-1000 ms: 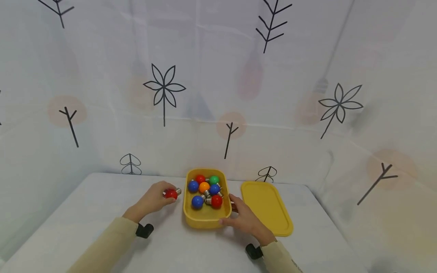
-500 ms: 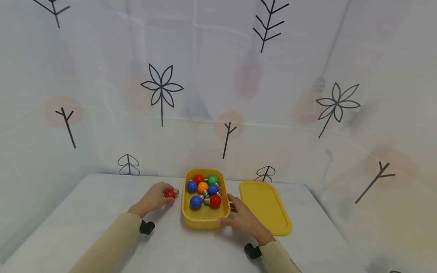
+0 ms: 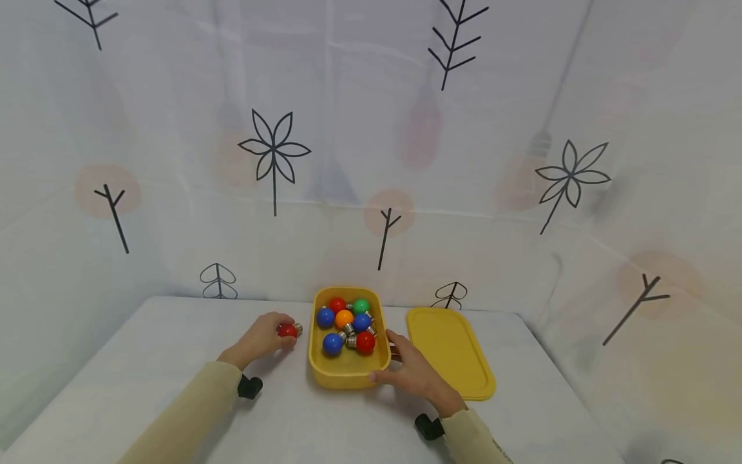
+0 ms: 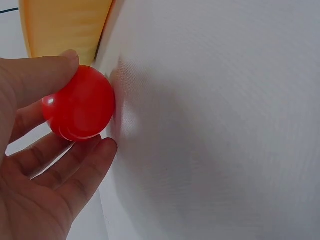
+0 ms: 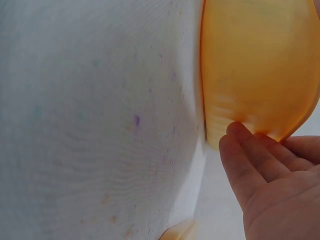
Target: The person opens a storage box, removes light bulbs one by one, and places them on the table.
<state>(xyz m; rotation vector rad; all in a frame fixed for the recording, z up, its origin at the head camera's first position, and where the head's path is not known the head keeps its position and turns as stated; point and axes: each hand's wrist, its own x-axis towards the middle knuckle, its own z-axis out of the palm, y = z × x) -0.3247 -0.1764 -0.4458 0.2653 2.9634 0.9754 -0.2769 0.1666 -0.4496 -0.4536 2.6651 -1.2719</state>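
My left hand point(image 3: 262, 336) holds a red light bulb point(image 4: 82, 105) low over or on the table, left of the yellow box. Its thumb is on one side of the bulb and its fingers are on the other; the metal screw base point(image 3: 298, 328) points toward the box. Inside the yellow box point(image 3: 342, 381) lie several bulbs, among them a red bulb point(image 3: 365, 343), an orange bulb point(image 3: 344, 318), a green bulb point(image 3: 361, 306) and a blue bulb point(image 3: 333, 344). With fairly straight fingers my right hand point(image 3: 413, 370) touches the box's right side, thumb near its front corner.
A flat yellow lid point(image 3: 449, 354) lies right of the box, close behind the right hand. The white table point(image 3: 278, 419) runs back to a white patterned cloth point(image 3: 324, 245) hanging behind it.
The left hand, with the red bulb, has moved slightly down and away from the box. The right hand stays at the box's side. The head view has shifted a little.
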